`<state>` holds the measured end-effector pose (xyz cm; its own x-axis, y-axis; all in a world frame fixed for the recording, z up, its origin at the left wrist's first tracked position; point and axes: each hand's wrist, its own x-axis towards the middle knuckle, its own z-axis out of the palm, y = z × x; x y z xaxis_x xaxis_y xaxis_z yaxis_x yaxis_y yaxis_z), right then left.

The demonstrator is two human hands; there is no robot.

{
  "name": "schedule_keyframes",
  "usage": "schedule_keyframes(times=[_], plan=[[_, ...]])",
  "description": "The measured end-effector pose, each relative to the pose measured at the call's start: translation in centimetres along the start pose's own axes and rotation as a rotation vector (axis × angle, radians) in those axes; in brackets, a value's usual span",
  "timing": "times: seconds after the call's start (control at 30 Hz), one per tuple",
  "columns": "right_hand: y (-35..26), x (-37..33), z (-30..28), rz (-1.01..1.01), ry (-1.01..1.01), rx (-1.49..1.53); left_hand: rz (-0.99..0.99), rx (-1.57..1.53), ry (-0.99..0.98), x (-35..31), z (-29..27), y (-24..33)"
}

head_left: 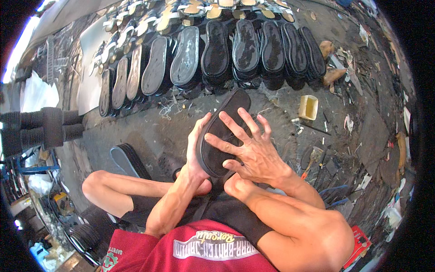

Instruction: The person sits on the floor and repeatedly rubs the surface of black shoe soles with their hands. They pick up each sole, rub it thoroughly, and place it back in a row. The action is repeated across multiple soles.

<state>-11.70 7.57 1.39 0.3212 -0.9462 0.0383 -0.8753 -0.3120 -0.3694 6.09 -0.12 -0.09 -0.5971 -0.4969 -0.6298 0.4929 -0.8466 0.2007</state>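
A black shoe sole (236, 102) stands tilted in front of me between my bent knees, its toe end pointing away. My left hand (195, 156) grips it along the left edge, fingers running up the side. Across the sole's face lies my right hand (256, 152), its fingers spread wide and touching or just above the surface; the frame does not settle which. Beyond the sole, several stacks of black soles (246, 43) form a row, some with a wet-looking shine.
Sandals with tan insoles (167, 18) lie behind the row. A pale open container (308, 107) and a brush (313, 156) are on the littered floor at right. Another sole stack (128, 159) lies by my left knee. Dark ridged stacks (52, 128) stand far left.
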Motion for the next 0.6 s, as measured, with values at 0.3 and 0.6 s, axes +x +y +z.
schedule_keyframes(times=[0.3, 0.6], plan=[[0.1, 0.3, -0.5, -0.160, 0.007, 0.029, 0.237, 0.334, -0.008, -3.0, 2.5, -0.8], [0.0, 0.8, -0.9, -0.271, -0.003, 0.008, 0.550, 0.986, -0.183, -3.4, 0.4, 0.7]])
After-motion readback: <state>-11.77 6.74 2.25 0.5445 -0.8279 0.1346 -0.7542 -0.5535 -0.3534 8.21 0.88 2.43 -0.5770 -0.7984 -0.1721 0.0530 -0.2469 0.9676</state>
